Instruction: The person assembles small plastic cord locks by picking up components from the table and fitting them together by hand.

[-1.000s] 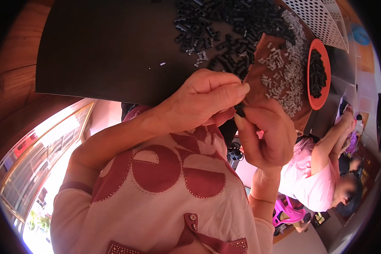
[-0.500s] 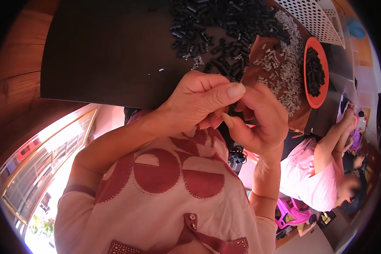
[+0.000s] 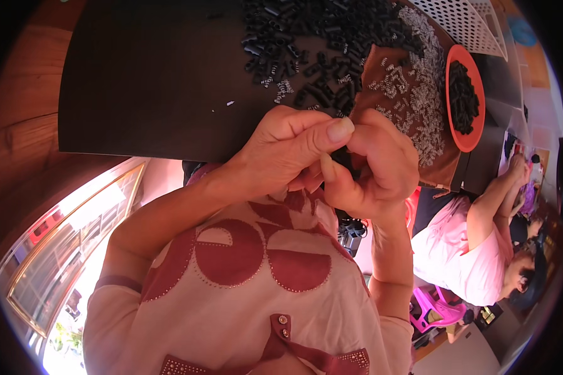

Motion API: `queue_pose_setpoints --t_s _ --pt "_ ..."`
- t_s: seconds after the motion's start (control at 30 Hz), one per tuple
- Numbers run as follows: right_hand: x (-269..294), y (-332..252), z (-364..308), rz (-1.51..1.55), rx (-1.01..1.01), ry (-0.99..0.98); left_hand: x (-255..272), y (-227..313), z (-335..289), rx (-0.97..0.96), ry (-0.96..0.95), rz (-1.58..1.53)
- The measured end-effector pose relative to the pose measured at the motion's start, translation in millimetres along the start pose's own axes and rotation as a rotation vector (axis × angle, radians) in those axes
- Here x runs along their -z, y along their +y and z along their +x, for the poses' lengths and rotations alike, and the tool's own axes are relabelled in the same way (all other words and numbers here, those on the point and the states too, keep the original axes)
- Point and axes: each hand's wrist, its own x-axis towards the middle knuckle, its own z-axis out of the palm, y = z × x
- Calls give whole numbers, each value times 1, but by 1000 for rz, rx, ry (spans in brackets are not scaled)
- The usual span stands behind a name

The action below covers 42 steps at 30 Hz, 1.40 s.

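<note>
Close together in front of my chest, both hands work at the table's near edge. My left hand [image 3: 294, 139] is closed, its thumb pressed on the bent forefinger. My right hand [image 3: 381, 162] has its fingers curled in against the left fingertips. A bit of something dark shows between them, too covered to name. Just beyond lie many small black plastic pieces [image 3: 322, 81], several with little metal springs [image 3: 283, 91] among them. A large heap of springs [image 3: 428, 94] spreads over a brown cloth [image 3: 372, 72] to the right.
An orange bowl [image 3: 480, 122] of black pieces stands at the table's right edge, near a white perforated basket [image 3: 463, 25]. The dark tabletop [image 3: 137, 94] stretches left. At the right, a person in pink [image 3: 456, 250] works near a magenta chair [image 3: 441, 310].
My right hand has drawn in a little to the left, its thumb now nearer the left fingers. The whole view has shifted slightly.
</note>
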Motion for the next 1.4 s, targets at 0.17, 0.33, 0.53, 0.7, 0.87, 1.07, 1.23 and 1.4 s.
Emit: queue_pose_setpoints --t_s 0.17,0.33,0.53,0.7,0.87,1.07,1.23,1.4 --pt "7 -2 -5 -11 -32 38 -1 4 -1 71 -12 65" --pt "82 36 -15 -295 -629 219 -1 0 0 -65 -103 76" --pt "153 100 -22 -689 -757 81 -4 1 1 -104 -94 103" --pt "122 78 -6 -451 -639 175 -4 4 2 -54 -168 181" --pt "55 52 20 -293 -220 -188 -7 6 2 -93 -182 191" --pt "25 52 37 -432 -67 -363 -3 3 2 -129 -188 292" --pt "17 66 50 -444 -77 -360 0 6 2 -113 -199 279" --pt "26 61 54 -469 -97 -387 0 2 3 -175 -186 283"
